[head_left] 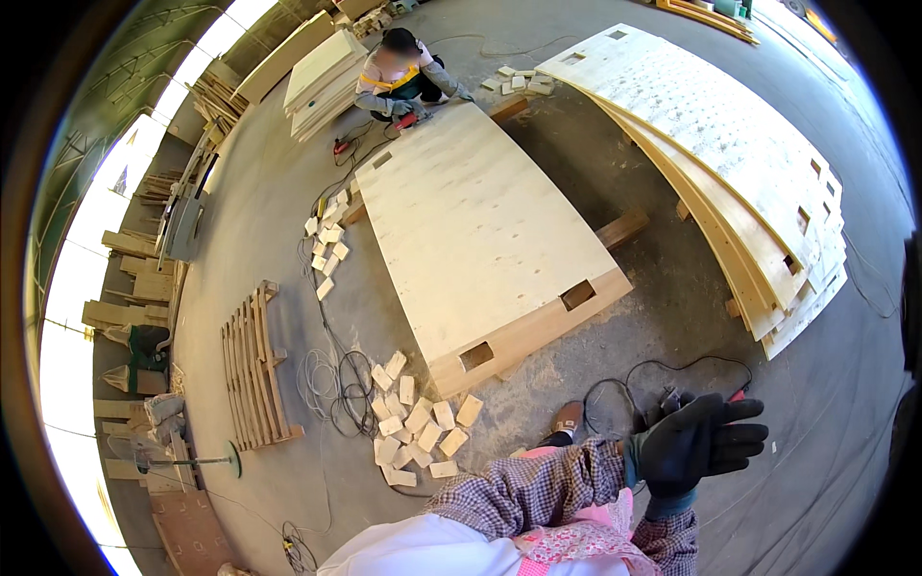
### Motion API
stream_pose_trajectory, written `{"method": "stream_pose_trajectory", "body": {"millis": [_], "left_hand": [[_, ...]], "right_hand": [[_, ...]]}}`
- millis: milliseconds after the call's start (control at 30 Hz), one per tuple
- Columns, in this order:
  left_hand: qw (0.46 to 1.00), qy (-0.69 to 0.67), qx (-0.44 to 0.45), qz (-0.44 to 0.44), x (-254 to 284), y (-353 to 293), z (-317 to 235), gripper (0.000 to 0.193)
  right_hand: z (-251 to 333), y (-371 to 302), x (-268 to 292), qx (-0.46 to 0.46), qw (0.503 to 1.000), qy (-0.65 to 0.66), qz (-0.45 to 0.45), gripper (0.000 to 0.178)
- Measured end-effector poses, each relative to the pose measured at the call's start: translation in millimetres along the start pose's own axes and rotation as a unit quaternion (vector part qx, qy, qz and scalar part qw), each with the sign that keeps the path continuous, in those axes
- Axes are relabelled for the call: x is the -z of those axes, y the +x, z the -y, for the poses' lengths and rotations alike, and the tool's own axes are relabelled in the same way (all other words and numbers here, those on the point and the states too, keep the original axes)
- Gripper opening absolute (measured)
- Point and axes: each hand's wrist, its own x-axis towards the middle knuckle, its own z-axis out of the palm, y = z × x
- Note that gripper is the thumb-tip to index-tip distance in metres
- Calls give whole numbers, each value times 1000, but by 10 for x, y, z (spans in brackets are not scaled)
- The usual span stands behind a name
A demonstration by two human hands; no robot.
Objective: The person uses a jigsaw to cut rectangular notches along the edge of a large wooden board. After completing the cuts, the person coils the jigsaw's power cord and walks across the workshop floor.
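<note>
Both my hands wear black gloves and meet at the lower right. My left hand [706,444] reaches across to the right, its fingers stretched out and slightly apart, with nothing visible in them. Pressed against it from below is my right hand [670,488], mostly hidden, so its fingers cannot be made out. Beyond them a red power tool [738,395] with a black cable lies on the floor, partly covered by my hand. Ahead of me a large plywood sheet [480,221] rests on timber supports, with rectangular cut-outs near its corners.
Cut wooden blocks [420,427] lie scattered beside coiled cables [353,394]. Left stands a slatted wooden pallet [257,370]. At right is a stack of cut plywood sheets [711,134]. A co-worker [399,77] crouches at the sheet's far end with a red tool [407,120].
</note>
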Motion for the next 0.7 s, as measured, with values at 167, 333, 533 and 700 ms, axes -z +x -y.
{"method": "stream_pose_trajectory", "body": {"millis": [167, 333, 533, 700], "left_hand": [[992, 14, 105, -65, -558, 40, -448, 56], [995, -7, 103, 1, -903, -106, -323, 53], [976, 146, 156, 46, -934, -336, -577, 54], [973, 143, 149, 104, -1215, -283, -633, 51]], "right_hand": [[388, 30, -293, 0, 978, -190, 88, 47], [204, -184, -751, -25, 934, -310, 173, 43], [357, -154, -1030, -61, 892, -382, 235, 39], [301, -190, -1174, -50, 845, -460, 268, 38]]}}
